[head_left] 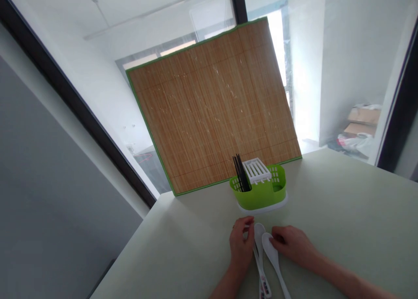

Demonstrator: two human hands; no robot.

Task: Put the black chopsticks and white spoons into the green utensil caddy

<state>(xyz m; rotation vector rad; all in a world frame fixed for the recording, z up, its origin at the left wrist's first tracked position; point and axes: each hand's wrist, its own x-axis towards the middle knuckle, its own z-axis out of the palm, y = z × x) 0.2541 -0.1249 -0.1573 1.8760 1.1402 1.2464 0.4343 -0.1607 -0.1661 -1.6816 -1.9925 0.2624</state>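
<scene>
Several white spoons lie on the table in front of me, bowls pointing away and handles toward me. A middle spoon (260, 231) has its bowl between my hands. My left hand (241, 243) is curled over the bowl of the leftmost spoon (258, 260), whose handle crosses the middle one's; its bowl is mostly hidden by my fingers. My right hand (294, 243) has bent fingers, with the thumb and forefinger at the bowl edge of the right spoon (270, 247). Dark printed marks show on a handle end at the bottom.
Just beyond my hands stands a green utensil holder (261, 199) on a white base, with black chopsticks (241, 173) and a white slatted rack (257, 170). A bamboo mat (215, 107) with green edging leans on the glass behind. The pale table (342, 212) has a left edge.
</scene>
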